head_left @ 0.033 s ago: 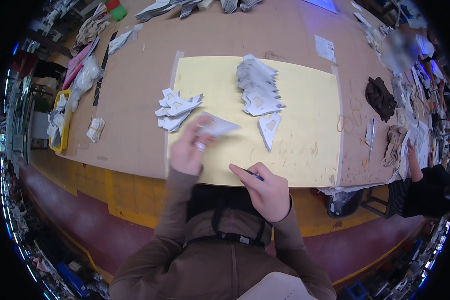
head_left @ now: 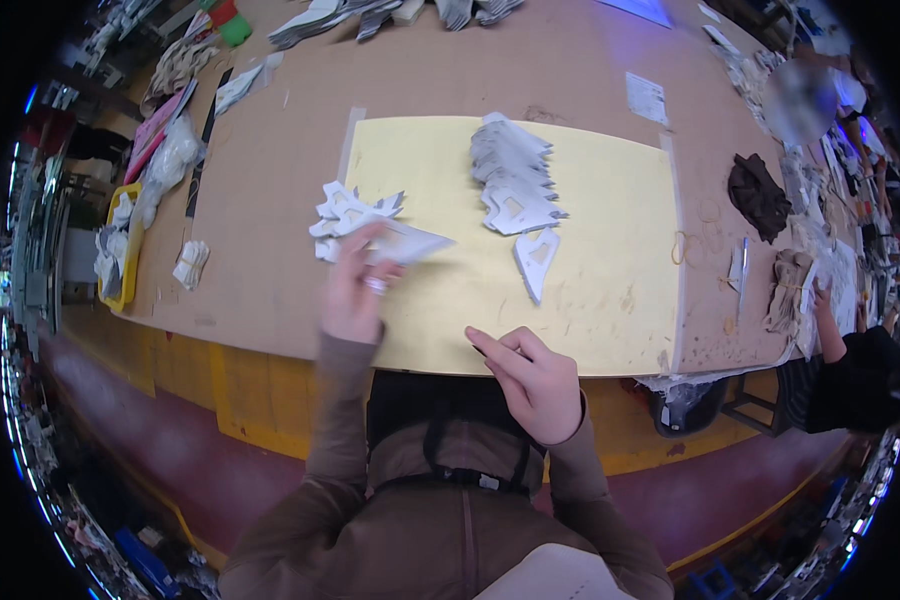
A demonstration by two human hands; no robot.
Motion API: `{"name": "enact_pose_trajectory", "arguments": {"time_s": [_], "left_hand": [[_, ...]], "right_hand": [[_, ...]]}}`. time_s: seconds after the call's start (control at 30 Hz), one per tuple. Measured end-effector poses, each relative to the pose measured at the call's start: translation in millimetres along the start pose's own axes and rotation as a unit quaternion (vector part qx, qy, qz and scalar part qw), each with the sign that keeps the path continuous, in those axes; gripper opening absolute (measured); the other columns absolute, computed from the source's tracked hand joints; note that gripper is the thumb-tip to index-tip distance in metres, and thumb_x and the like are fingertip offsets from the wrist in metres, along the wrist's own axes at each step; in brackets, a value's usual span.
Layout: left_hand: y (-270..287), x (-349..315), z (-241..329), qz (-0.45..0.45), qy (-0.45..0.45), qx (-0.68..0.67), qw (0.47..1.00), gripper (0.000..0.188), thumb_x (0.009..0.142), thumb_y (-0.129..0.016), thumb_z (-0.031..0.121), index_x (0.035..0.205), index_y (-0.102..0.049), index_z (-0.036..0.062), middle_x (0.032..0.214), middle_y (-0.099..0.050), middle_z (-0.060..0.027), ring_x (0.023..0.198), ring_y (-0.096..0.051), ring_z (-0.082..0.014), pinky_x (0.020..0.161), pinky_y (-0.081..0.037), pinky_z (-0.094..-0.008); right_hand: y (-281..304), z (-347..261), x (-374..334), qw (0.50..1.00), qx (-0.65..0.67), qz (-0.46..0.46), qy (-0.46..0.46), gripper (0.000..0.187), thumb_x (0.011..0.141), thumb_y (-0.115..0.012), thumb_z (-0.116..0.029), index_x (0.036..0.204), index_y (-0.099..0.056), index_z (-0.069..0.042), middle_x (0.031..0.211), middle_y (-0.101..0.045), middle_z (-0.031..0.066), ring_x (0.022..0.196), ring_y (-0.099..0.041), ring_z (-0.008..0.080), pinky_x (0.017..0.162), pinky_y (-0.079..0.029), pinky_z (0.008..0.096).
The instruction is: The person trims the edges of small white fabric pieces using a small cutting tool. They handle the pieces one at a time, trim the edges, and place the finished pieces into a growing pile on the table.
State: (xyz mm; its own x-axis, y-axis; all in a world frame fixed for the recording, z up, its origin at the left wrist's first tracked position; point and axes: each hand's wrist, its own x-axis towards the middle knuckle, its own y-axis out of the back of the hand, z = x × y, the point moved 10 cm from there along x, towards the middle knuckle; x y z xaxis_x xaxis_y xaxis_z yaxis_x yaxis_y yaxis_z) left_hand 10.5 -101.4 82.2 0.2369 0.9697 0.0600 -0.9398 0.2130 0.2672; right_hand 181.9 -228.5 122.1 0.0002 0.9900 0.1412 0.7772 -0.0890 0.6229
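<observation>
My left hand [head_left: 353, 295] is closed on a pale, pointed cut piece [head_left: 417, 243] with a window-like opening, its tip pointing right. It hovers at the right edge of the left pile of similar pieces [head_left: 342, 210], partly covering them. Near the table's front edge, my right hand [head_left: 538, 385] is curled round a slim dark pen [head_left: 478, 350], mostly hidden by the fingers. A single white cut piece [head_left: 537, 262] lies beyond it, just below a long overlapping stack of such pieces [head_left: 515, 175]. All these rest on a yellow sheet [head_left: 600, 300] taped to the table.
At left, a yellow basket [head_left: 130, 270] holds pale material, beside a tied white bundle [head_left: 191, 264]. Dark cloth [head_left: 760, 198], a scissors-like metal tool [head_left: 742, 268] and brown bundled pieces [head_left: 792, 290] lie at right, near another person's arm [head_left: 828, 325]. More grey pieces [head_left: 380, 15] line the far side.
My left hand has moved left with the cut piece, bringing it to the left pile. My right hand stays nearly in place, its fingers now covering more of the pen.
</observation>
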Motion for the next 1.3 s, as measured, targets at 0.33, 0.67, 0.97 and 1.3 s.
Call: {"name": "enact_pose_trajectory", "arguments": {"time_s": [0.33,0.67,0.97,1.3], "left_hand": [[-27,12,11,-0.151,0.001,-0.027,0.988,0.025,0.092,-0.060,0.004,0.116,-0.060,-0.0027,0.077,-0.065,-0.0068,0.070,-0.061,-0.0116,0.066,-0.049,-0.0248],[-111,-19,32,-0.249,0.054,-0.028,0.967,0.010,0.080,-0.073,0.003,0.080,-0.068,-0.0053,0.073,-0.065,-0.0063,0.072,-0.057,-0.0126,0.070,-0.046,-0.0271],[-108,-19,33,-0.251,0.023,-0.011,0.968,0.009,0.080,-0.071,0.001,0.080,-0.065,-0.0055,0.073,-0.064,-0.0076,0.073,-0.058,-0.0134,0.071,-0.046,-0.0271],[-99,-15,34,-0.195,0.025,-0.009,0.981,0.007,0.082,-0.066,0.000,0.080,-0.063,-0.0059,0.074,-0.064,-0.0076,0.075,-0.057,-0.0139,0.073,-0.046,-0.0278]], "right_hand": [[45,18,-3,0.983,0.066,0.172,0.000,0.028,0.084,-0.070,-0.009,0.111,-0.067,-0.005,0.083,-0.064,0.0081,0.067,-0.063,0.0221,0.060,-0.050,0.0310],[56,14,-16,0.974,-0.065,0.196,0.095,0.029,0.081,-0.072,-0.015,0.109,-0.069,-0.012,0.082,-0.065,-0.0023,0.064,-0.059,0.0140,0.055,-0.041,0.0279],[52,23,-14,0.979,-0.056,0.174,0.087,0.025,0.083,-0.070,-0.019,0.107,-0.068,-0.011,0.081,-0.062,-0.0016,0.069,-0.059,0.0149,0.060,-0.041,0.0295],[58,16,-9,0.976,-0.076,0.173,0.105,0.026,0.084,-0.069,-0.021,0.108,-0.067,-0.009,0.086,-0.065,-0.0025,0.071,-0.059,0.0131,0.061,-0.039,0.0291]]}}
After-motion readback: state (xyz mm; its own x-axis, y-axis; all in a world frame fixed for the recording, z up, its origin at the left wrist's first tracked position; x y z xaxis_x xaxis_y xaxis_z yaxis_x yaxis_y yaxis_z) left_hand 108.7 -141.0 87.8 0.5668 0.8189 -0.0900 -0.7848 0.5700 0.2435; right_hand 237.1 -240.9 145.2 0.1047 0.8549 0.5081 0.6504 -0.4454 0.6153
